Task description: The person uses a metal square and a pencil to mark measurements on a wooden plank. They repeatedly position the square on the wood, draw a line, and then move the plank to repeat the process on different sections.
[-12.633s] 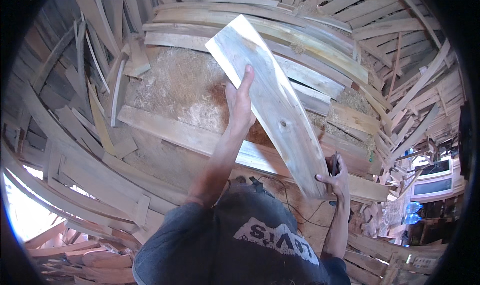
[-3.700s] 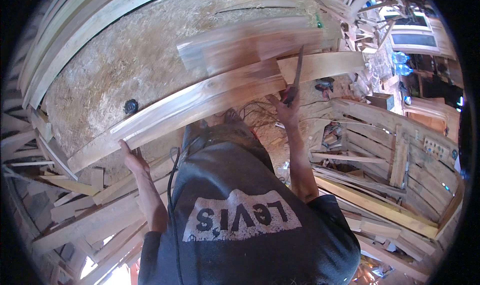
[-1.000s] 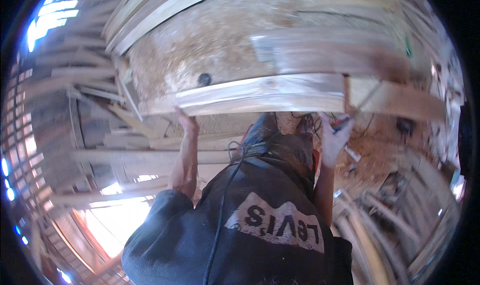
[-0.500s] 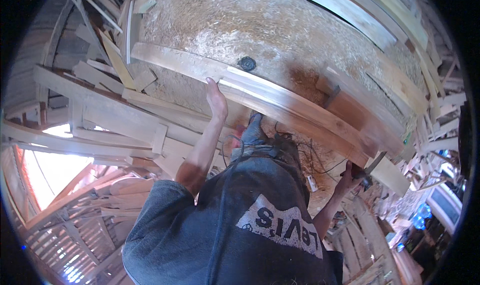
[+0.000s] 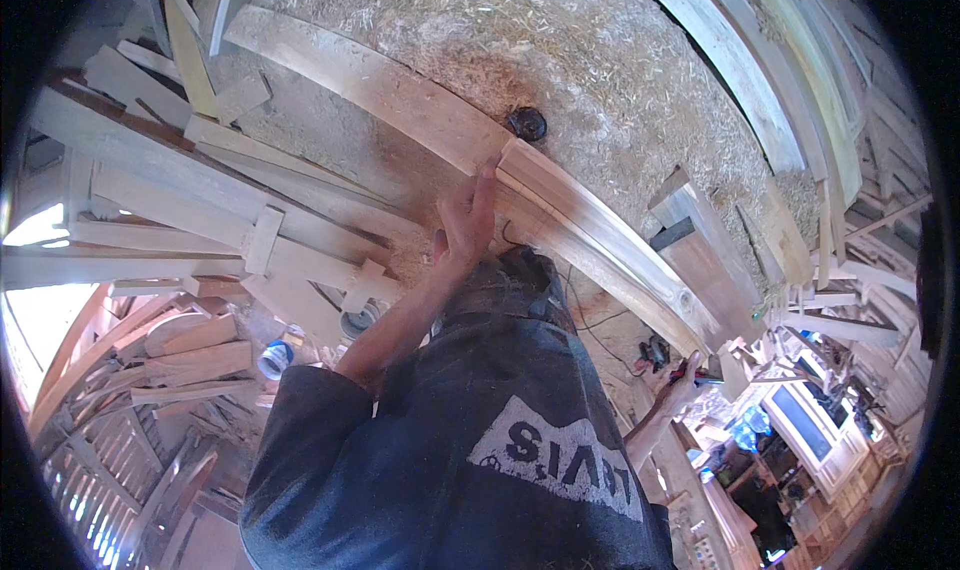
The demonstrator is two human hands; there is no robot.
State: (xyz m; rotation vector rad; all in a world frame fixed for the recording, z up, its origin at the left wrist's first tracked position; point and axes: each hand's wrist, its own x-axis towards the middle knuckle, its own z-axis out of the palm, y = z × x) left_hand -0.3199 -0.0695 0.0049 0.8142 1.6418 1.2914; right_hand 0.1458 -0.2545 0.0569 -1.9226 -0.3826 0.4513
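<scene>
A long, narrow wooden board (image 5: pixel 590 210) with a raised lengthwise edge slants from the middle of the view down to the right. At its upper left end, my left hand (image 5: pixel 467 218) has its fingertips on the wood, closed on that end, with the thumb lower and to the left. By the lower right end is my right hand (image 5: pixel 682 382), small in view and closed at the board's end; its fingers show only in part. A wider pale plank (image 5: pixel 370 85) runs on to the upper left from the board. Small dark tool-like pieces (image 5: pixel 655 353) lie beside my right hand.
Sawdust and shavings cover the ground (image 5: pixel 420 10). A round black object (image 5: pixel 526 123) lies just beyond the board. Wood blocks (image 5: pixel 705 255) stand to the right, stacked planks (image 5: pixel 150 180) to the left, and long boards (image 5: pixel 740 80) at upper right. A thin cable (image 5: pixel 600 322) trails near my body.
The view has shifted and turned. My left hand now shows nearer the middle, still at the board's left end; the board slopes more steeply. My right hand appears lower, still by the right end.
</scene>
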